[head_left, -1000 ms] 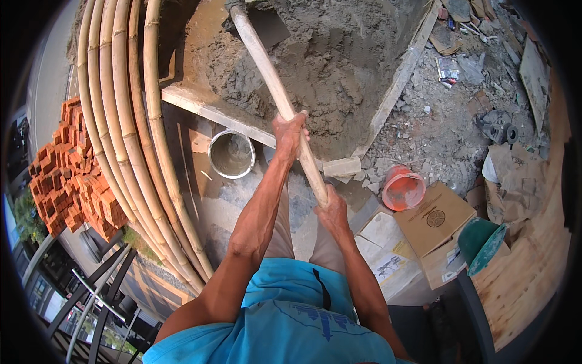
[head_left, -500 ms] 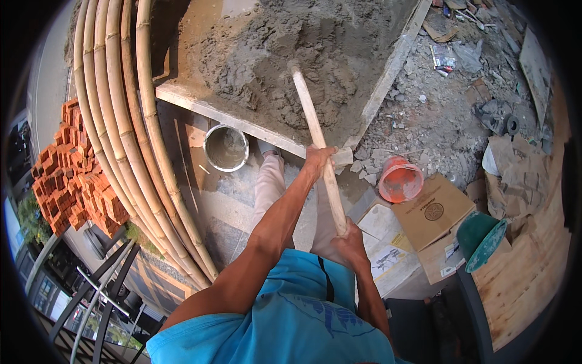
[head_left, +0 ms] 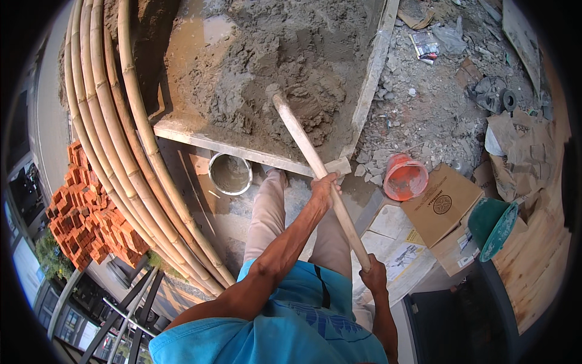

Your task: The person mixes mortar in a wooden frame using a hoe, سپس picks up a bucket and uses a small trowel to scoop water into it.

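Bright daylight, strong fisheye bend

Nat. daylight, v. bright on bricks [head_left: 91, 209] & blue shirt [head_left: 260, 340]. Pale glare on wet patch [head_left: 218, 28], upper L of mortar [head_left: 260, 67]; deep shadow further L. Dark area [head_left: 454, 321] lower R nr black, detail lost. Handle [head_left: 306, 145] fairly sharp. Bamboo poles [head_left: 100, 103] bowed by lens; corners blk.

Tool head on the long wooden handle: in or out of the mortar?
In, it seems: the wooden handle runs down to the mortar and no blade shows above it.
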The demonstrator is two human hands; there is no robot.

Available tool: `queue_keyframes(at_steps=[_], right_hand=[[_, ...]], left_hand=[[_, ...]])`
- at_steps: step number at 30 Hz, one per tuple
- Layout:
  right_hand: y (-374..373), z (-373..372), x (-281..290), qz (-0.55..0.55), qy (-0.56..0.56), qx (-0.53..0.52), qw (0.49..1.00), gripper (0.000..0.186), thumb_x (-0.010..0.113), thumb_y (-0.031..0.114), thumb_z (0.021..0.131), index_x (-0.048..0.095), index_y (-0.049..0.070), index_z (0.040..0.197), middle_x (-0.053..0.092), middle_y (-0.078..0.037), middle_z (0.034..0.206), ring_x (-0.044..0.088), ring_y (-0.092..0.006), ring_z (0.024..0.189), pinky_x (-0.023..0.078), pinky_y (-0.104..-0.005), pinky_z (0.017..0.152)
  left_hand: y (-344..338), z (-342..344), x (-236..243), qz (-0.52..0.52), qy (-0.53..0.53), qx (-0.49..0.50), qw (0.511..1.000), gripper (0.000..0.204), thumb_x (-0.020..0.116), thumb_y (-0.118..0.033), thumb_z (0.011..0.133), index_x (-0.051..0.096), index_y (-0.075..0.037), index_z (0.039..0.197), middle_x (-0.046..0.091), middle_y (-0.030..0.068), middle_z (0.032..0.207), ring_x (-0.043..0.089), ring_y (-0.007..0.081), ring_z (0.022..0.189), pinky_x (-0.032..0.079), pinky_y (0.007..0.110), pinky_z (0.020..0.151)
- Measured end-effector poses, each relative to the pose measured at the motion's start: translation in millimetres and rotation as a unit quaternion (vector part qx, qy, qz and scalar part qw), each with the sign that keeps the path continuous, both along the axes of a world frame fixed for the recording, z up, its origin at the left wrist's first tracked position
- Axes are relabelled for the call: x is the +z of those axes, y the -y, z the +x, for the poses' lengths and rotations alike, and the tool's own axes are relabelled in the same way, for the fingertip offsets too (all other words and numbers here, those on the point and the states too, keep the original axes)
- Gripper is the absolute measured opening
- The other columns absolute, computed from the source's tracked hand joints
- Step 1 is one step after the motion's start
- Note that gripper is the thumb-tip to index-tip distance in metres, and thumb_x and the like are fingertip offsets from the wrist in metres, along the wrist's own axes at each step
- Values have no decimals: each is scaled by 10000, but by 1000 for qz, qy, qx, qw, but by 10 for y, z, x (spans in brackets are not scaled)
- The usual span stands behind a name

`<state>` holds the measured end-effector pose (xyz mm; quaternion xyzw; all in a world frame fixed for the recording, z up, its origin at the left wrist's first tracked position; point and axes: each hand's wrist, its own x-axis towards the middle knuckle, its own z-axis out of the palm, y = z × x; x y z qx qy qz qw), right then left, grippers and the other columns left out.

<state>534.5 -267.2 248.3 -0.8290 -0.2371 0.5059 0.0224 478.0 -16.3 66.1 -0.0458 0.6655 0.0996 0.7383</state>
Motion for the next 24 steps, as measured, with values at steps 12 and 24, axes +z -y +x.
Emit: queue_keyframes(at_steps=[12,24], right_hand=[[-647,-198,-1189,164,32,-81,983,306,616,70,644,523,52,935,603,-215,767,594,-415,754,474,-472,657],[-406,-3,-1416,171,64,-106,977,339,653,39,612,515,54,922,610,-202,743,599,-405,724,473,-455,638]], left_hand=[[-1033,261,-121,141,58,-39,988,215,712,-73,745,508,-67,813,498,26,605,488,147,461,447,301,421],[-918,502,38,157,74,-76,982,222,675,-40,755,485,-54,869,496,30,629,492,155,483,467,320,454]])
